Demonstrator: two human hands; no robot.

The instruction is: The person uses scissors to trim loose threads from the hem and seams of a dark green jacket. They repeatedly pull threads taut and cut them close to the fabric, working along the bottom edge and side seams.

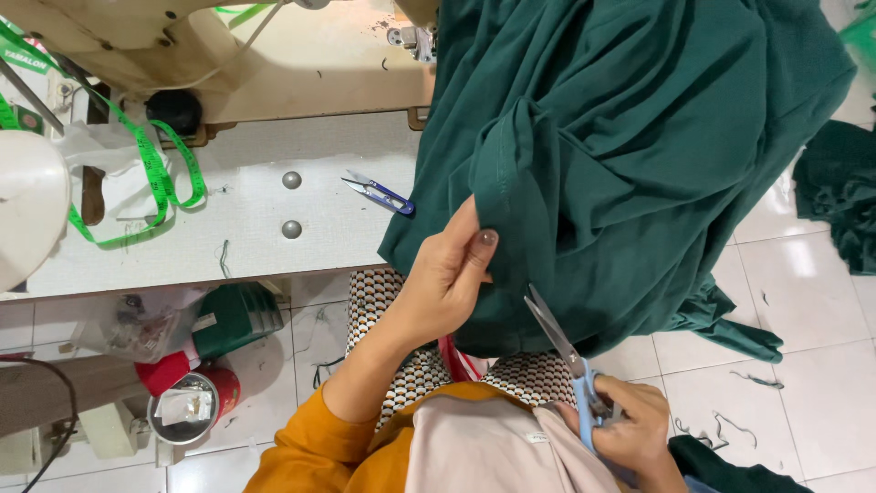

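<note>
A large dark green fabric (630, 137) hangs from the sewing table over my lap. My left hand (447, 274) pinches a fold of its lower left edge, thumb on top. My right hand (634, 429) grips blue-handled scissors (561, 351), blades slightly apart and pointing up-left, tips touching the cloth's lower edge beside my left hand.
A cream sewing machine (228, 55) stands on the white table (265, 219), with a green tape measure (155, 173) and small blue thread snips (379, 194). A red tin (196, 402) and clutter sit on the tiled floor. More green cloth (839, 192) lies at right.
</note>
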